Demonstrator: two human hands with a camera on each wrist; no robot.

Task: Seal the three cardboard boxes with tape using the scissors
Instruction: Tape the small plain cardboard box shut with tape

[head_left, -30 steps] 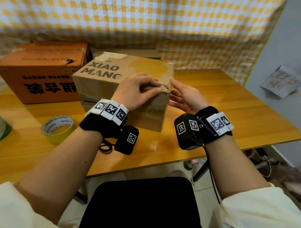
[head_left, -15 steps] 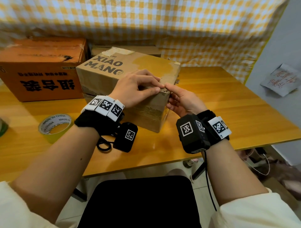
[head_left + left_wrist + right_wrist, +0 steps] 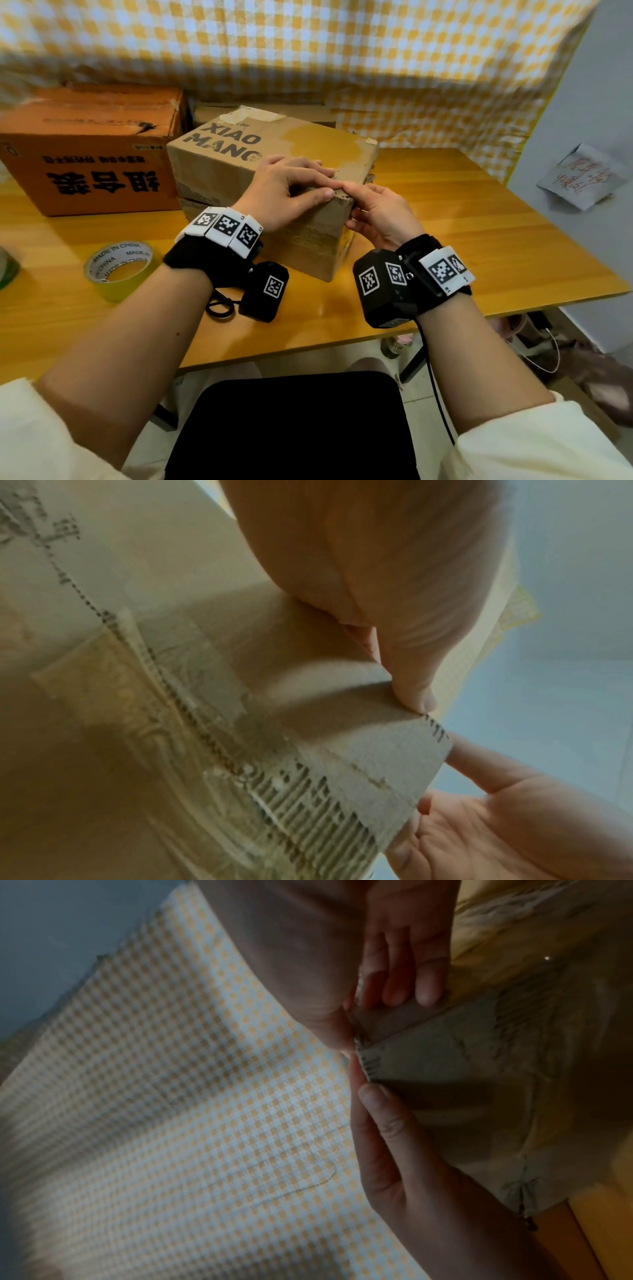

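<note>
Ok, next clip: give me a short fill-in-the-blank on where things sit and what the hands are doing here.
1. Both hands meet at the near top ____ of the brown box.
2. The tape roll lies on the table, on the person's ____ side.
3. The left hand rests on the ____ face of the brown box, and the right hand is at its side.
4. The box behind, beside the brown one, is ____ in colour.

Missing words: corner; left; top; orange
</note>
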